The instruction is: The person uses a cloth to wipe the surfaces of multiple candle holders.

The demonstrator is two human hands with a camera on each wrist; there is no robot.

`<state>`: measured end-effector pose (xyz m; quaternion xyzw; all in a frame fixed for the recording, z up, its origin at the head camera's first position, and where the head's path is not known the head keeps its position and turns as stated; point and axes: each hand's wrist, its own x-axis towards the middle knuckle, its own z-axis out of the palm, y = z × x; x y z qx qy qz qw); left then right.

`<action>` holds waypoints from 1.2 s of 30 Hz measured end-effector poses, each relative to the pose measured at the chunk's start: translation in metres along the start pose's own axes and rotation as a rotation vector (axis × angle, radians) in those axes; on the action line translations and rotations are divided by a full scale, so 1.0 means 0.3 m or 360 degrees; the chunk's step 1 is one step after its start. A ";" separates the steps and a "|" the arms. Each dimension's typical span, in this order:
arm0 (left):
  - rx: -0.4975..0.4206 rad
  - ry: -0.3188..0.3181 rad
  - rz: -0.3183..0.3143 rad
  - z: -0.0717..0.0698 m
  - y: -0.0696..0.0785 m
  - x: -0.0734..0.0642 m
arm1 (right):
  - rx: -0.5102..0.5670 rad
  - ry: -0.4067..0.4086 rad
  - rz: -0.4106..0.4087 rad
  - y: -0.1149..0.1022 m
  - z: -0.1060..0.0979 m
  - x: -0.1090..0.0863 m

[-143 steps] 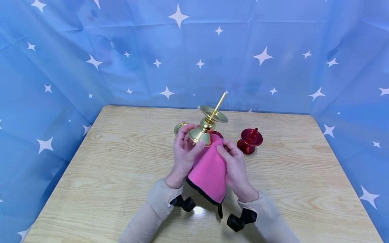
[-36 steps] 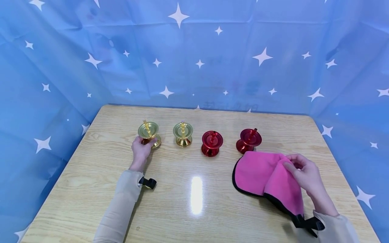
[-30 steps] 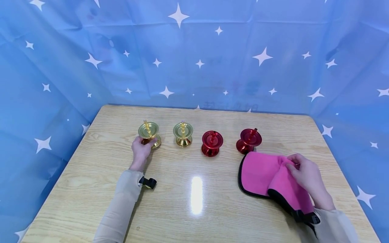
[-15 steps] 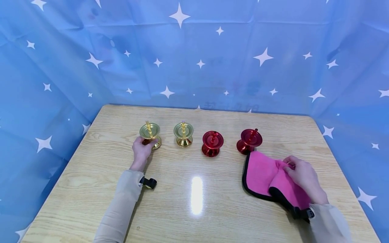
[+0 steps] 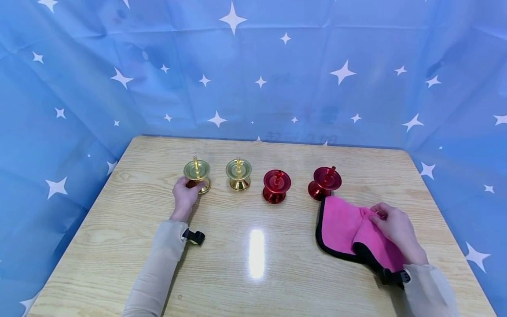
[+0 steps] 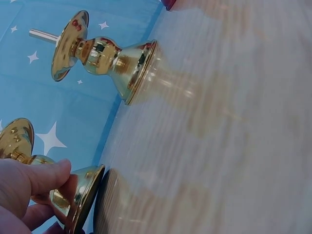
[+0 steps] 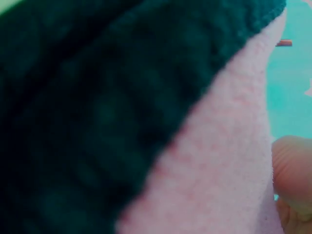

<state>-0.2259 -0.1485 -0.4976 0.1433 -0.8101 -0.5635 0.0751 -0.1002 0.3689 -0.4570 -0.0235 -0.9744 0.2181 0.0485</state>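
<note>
At the left end of a row, my left hand (image 5: 184,199) grips a shiny gold candle holder (image 5: 200,166) by its stem, with thumb and fingers around it. In the left wrist view the base (image 6: 87,187) of this holder is close to the table surface, over its reflection. To its right stands a matching gold candle holder (image 5: 239,184). My right hand (image 5: 398,228) pinches a pink cloth (image 5: 339,226) with black edging, gathered under the fingertips and spread leftward. Cloth fills most of the right wrist view, hiding most of that hand.
Two red candle holders, one right of centre (image 5: 274,195) and one farther right (image 5: 318,192), continue the row; the cloth's corner reaches the base of the farther one. Behind the wooden table (image 5: 222,264) hangs a blue star-patterned backdrop (image 5: 178,57).
Earlier, both hands held the gold holder and cloth at the centre. The holder is now at the left in my left hand; the cloth went right and spread lower. Lately the holder has straightened slightly.
</note>
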 end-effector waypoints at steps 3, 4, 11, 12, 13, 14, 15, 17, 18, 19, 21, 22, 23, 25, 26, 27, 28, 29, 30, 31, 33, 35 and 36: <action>-0.0009 -0.0012 -0.0003 -0.002 -0.003 0.001 | 0.0011 0.0002 0.0001 0.006 0.003 0.000; -0.0012 -0.0013 -0.0001 -0.002 -0.004 0.001 | 0.0011 0.0004 0.0000 0.009 0.004 0.000; 0.0002 -0.0008 -0.0013 -0.003 -0.003 -0.001 | 0.0018 0.0007 -0.0023 0.030 0.009 0.012; 0.0002 -0.0007 -0.0023 -0.003 -0.002 -0.001 | 0.0013 0.0012 -0.0023 0.032 0.010 0.013; -0.0002 -0.0009 -0.0033 -0.003 -0.001 0.000 | 0.0007 0.0014 -0.0021 0.033 0.010 0.014; -0.0003 -0.0009 -0.0044 -0.002 -0.001 0.000 | 0.0008 0.0013 -0.0019 0.033 0.010 0.015; 0.0004 -0.0012 -0.0052 -0.003 0.000 0.000 | 0.0008 0.0013 -0.0015 0.033 0.010 0.015; 0.0019 -0.0011 -0.0064 -0.002 0.001 -0.002 | 0.0005 0.0011 -0.0014 0.034 0.010 0.014; 0.0033 -0.0008 -0.0071 -0.002 0.002 -0.004 | 0.0006 0.0002 -0.0008 0.034 0.009 0.013; 0.0044 -0.0008 -0.0079 -0.002 0.003 -0.004 | 0.0004 -0.0006 -0.0003 0.033 0.008 0.012; 0.0075 0.0003 -0.0077 -0.002 0.002 -0.006 | -0.0003 -0.0010 -0.0013 0.032 0.004 0.010; 0.0080 0.0010 -0.0078 -0.001 0.002 -0.007 | -0.0013 -0.0013 -0.0015 0.030 0.001 0.008; 0.0082 0.0011 -0.0076 -0.001 0.002 -0.006 | -0.0023 -0.0012 -0.0020 0.027 -0.003 0.007; 0.0100 -0.0005 -0.0064 -0.003 0.001 -0.006 | -0.0035 -0.0024 -0.0022 0.018 -0.013 0.002; 0.0115 -0.0026 -0.0049 -0.006 0.002 -0.007 | -0.0045 -0.0020 -0.0029 0.012 -0.020 0.001; 0.0131 -0.0058 -0.0041 -0.012 0.005 -0.008 | -0.0054 -0.0020 -0.0026 0.004 -0.027 -0.001; 0.0158 -0.0092 -0.0030 -0.020 0.010 -0.011 | -0.0058 -0.0009 -0.0031 -0.005 -0.034 -0.002; 0.0176 -0.0132 -0.0016 -0.030 0.016 -0.014 | -0.0050 -0.0005 -0.0033 -0.015 -0.041 -0.003; 0.0196 -0.0175 -0.0006 -0.044 0.025 -0.019 | -0.0039 0.0004 -0.0038 -0.027 -0.049 -0.004; 0.0208 -0.0213 0.0004 -0.058 0.035 -0.024 | -0.0025 0.0024 -0.0049 -0.039 -0.059 -0.005; 0.0198 -0.0267 0.0014 -0.087 0.060 -0.036 | 0.0009 0.0074 -0.0076 -0.069 -0.078 -0.006; 0.0164 -0.0283 0.0028 -0.114 0.086 -0.047 | 0.0053 0.0121 -0.0104 -0.103 -0.097 -0.007; 0.0148 -0.0281 0.0034 -0.126 0.100 -0.053 | 0.0075 0.0152 -0.0121 -0.124 -0.108 -0.008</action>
